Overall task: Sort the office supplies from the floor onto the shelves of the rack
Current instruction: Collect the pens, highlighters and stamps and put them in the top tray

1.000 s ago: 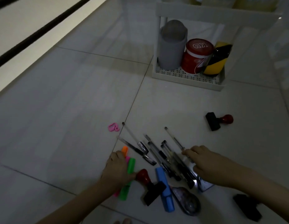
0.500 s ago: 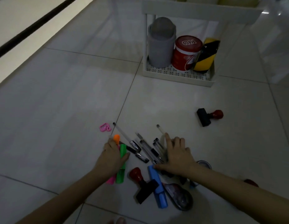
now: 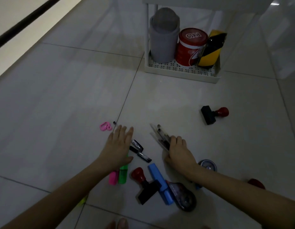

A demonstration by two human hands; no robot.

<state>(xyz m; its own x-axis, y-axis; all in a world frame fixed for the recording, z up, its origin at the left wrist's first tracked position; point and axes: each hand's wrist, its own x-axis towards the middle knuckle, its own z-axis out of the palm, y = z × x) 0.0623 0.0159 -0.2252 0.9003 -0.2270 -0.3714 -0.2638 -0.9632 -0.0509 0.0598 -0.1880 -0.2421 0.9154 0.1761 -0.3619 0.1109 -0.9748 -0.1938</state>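
Observation:
Office supplies lie scattered on the tiled floor. My right hand point(image 3: 178, 152) grips a bundle of clear pens point(image 3: 160, 136) whose tips stick out up and to the left. My left hand point(image 3: 117, 146) lies flat with straight fingers over two pens point(image 3: 140, 152) and the green highlighter point(image 3: 123, 173); a pink highlighter point(image 3: 113, 178) lies beside that. Below are a blue highlighter point(image 3: 160, 183), a red-handled stamp point(image 3: 144, 185) and a dark tape dispenser point(image 3: 184, 196). The white rack point(image 3: 181, 70) stands at the back.
The rack's bottom shelf holds a grey bin point(image 3: 164, 35), a red tin point(image 3: 190, 46) and a yellow-black tape roll point(image 3: 211, 48). Another stamp point(image 3: 212, 114) lies to the right, a pink clip point(image 3: 105, 126) to the left, and a round tin point(image 3: 207, 165) by my right wrist.
My right hand has gathered the loose pens into a bundle and closed round them. My left hand has slid up from the highlighters and flattened over two pens.

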